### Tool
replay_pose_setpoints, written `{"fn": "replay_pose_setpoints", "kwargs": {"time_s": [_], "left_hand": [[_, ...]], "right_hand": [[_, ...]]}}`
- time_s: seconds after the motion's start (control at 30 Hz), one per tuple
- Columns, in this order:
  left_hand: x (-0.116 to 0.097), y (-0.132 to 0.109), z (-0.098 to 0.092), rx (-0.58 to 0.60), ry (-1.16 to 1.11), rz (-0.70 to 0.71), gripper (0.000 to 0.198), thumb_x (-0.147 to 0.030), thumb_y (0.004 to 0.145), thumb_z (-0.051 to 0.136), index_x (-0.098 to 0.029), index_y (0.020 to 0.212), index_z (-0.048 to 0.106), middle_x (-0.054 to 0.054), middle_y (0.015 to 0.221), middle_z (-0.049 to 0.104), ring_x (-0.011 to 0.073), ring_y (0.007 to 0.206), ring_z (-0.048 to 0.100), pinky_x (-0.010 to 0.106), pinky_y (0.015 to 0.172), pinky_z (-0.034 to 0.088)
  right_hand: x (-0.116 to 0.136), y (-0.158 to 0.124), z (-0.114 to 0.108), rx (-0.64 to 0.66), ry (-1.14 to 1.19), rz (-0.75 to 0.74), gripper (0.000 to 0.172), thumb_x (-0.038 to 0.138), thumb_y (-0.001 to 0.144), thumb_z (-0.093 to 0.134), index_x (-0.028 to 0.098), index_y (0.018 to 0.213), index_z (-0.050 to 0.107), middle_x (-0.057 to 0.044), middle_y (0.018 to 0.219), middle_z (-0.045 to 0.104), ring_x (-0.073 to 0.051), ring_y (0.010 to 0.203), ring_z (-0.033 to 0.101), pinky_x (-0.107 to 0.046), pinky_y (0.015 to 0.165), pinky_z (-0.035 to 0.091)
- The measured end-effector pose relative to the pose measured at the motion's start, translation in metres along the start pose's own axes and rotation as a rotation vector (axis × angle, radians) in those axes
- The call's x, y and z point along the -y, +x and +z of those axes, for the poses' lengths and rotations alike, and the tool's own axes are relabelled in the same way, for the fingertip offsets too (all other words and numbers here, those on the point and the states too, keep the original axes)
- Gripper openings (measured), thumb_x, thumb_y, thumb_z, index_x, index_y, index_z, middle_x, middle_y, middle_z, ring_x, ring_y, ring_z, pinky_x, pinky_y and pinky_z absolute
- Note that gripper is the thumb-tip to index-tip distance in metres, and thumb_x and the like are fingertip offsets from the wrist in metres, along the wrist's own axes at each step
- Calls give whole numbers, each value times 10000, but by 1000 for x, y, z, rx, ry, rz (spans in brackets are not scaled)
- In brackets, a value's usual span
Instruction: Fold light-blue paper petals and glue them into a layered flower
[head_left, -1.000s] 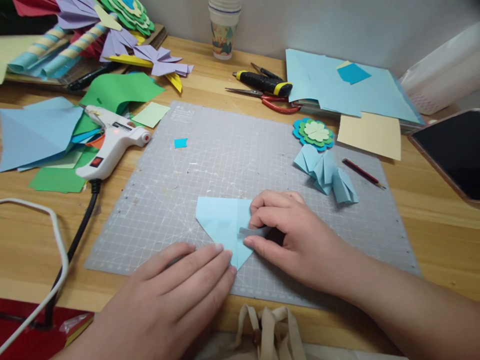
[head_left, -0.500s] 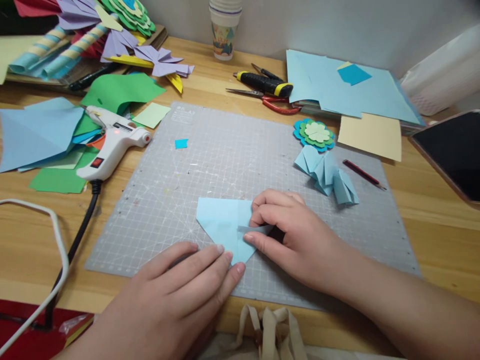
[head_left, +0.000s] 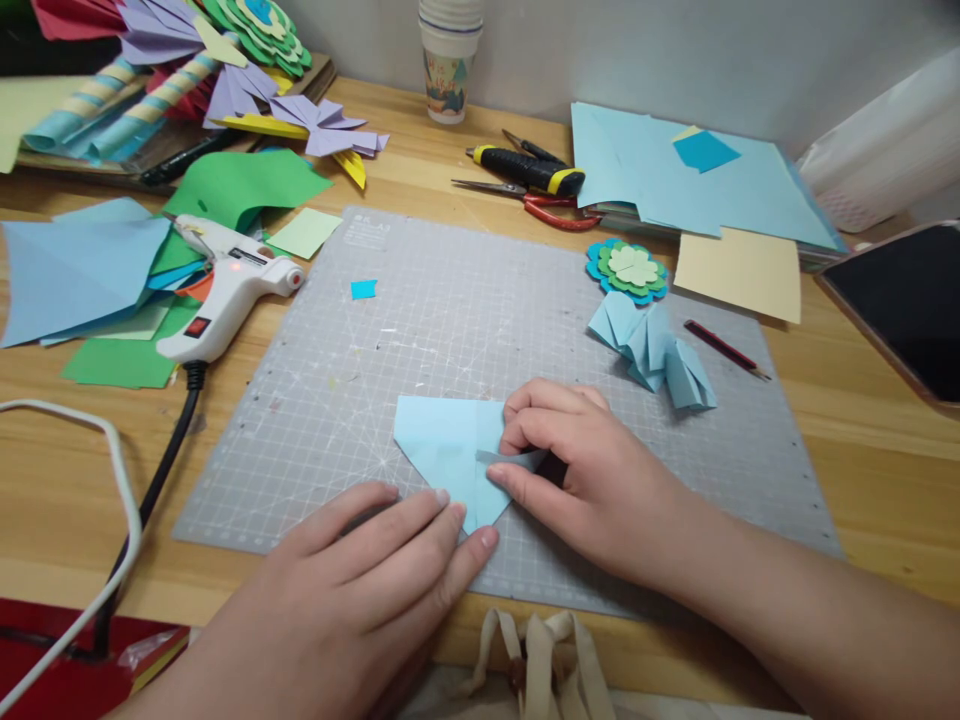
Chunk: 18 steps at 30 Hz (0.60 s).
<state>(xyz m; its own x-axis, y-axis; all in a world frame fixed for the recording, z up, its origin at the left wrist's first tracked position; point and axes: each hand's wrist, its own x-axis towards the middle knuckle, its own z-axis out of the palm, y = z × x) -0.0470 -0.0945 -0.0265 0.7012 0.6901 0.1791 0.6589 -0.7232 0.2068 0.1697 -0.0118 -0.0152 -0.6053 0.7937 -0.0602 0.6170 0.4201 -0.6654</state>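
Note:
A light blue sheet of folded paper lies on the grey cutting mat, its lower part tapering to a point. My right hand pinches a raised flap at the paper's right side between thumb and fingers. Stretched out flat, the fingers of my left hand rest on the paper's lower left edge near the point. Several light blue folded paper pieces sit farther right on the mat, beside a layered paper flower and a dark red pencil. A small bright blue scrap lies toward the mat's upper left.
A white glue gun with a lit red light rests at left among coloured paper sheets. Red-handled scissors, a black-and-yellow tool, stacked paper cups and a paper pile stand behind. A dark-screened device is at right.
Both hands and the paper keep nearly the same pose. The view has shifted very slightly.

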Motion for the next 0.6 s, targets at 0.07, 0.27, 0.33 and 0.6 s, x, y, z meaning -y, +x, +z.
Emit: {"fn": "replay_pose_setpoints", "kwargs": {"time_s": [0.07, 0.27, 0.33, 0.6], "left_hand": [[1, -1, 0, -1, -3, -2, 369, -206, 938, 456, -235, 1296, 540, -35, 1140, 680, 143, 1092, 544, 317, 1084, 214], [0, 1, 2, -12, -33, -14, 365, -221, 932, 486, -222, 1292, 544, -27, 1109, 689, 145, 1102, 530, 310, 1102, 191], [-1, 2, 3, -22, -37, -39, 365, -224, 928, 492, -230, 1289, 542, -30, 1109, 690, 143, 1099, 531, 310, 1095, 207], [-1, 2, 1, 2, -10, -26, 337, -255, 926, 478, -257, 1250, 571, -55, 1241, 650, 143, 1061, 563, 328, 1037, 274]], "right_hand": [[0, 0, 0, -3, 0, -1, 114, 147, 828, 617, 174, 754, 535, -5, 853, 565, -162, 834, 542, -372, 804, 322], [1, 0, 1, 4, -1, 8, 110, 147, 829, 622, 172, 757, 542, -3, 863, 566, -159, 841, 543, -371, 811, 319], [1, 0, 1, 1, 0, 10, 117, 148, 828, 623, 173, 751, 538, 0, 857, 564, -157, 839, 543, -369, 808, 319], [1, 0, 2, -22, 0, 22, 126, 136, 835, 582, 174, 738, 511, -7, 847, 532, -159, 823, 525, -366, 803, 338]]}}
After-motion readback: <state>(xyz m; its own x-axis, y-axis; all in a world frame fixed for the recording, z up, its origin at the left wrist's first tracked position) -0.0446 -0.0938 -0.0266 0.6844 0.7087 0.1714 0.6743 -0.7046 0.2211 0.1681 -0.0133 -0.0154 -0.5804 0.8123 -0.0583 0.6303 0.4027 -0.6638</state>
